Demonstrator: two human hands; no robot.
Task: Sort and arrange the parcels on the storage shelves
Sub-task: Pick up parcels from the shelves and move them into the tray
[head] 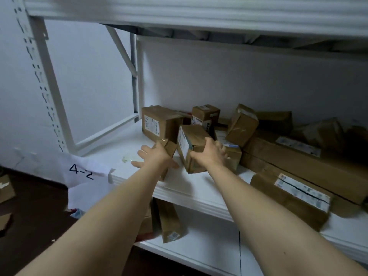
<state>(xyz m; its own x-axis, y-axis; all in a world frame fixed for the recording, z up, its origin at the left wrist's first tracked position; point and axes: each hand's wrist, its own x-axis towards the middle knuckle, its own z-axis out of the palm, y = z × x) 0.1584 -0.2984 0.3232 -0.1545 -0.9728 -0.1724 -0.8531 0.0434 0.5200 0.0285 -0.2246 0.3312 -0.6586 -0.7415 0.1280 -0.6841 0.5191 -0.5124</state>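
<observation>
Several brown cardboard parcels lie jumbled on the white middle shelf (191, 188). My left hand (155, 159) is stretched out with fingers spread, its palm against a small brown box (170, 148) near the shelf's front. My right hand (211, 154) holds a medium labelled box (189, 140), thumb on its near face and fingers over its right side. Behind them stand a larger labelled box (157, 122) and a small upright box (205, 114).
Long flat cartons (298, 166) and a labelled parcel (294, 198) fill the shelf's right half. A paper sign reading 4-2 (83, 172) hangs at the left corner. More parcels (169, 222) stand on the lower shelf. The upper shelf (179, 10) overhangs. Cardboard scraps (6, 190) lie on the dark floor.
</observation>
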